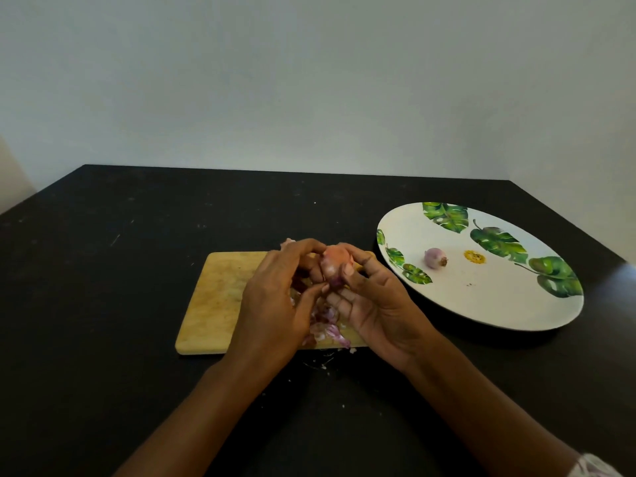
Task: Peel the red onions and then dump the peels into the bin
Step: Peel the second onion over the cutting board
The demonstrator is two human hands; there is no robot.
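You are holding a red onion above the far right part of the wooden cutting board, with your left hand and right hand both curling their fingers round it. Your right thumb is pressing on the onion's lower, purple end. Your left fingertips are meeting it from the other side, though whether they are pinching a strip of skin is hard to tell. Loose purple peels are lying on the board beneath your hands, with a few scraps resting on the black table at its near edge. To the right, a leaf-patterned plate is carrying a second onion, well apart from the held one.
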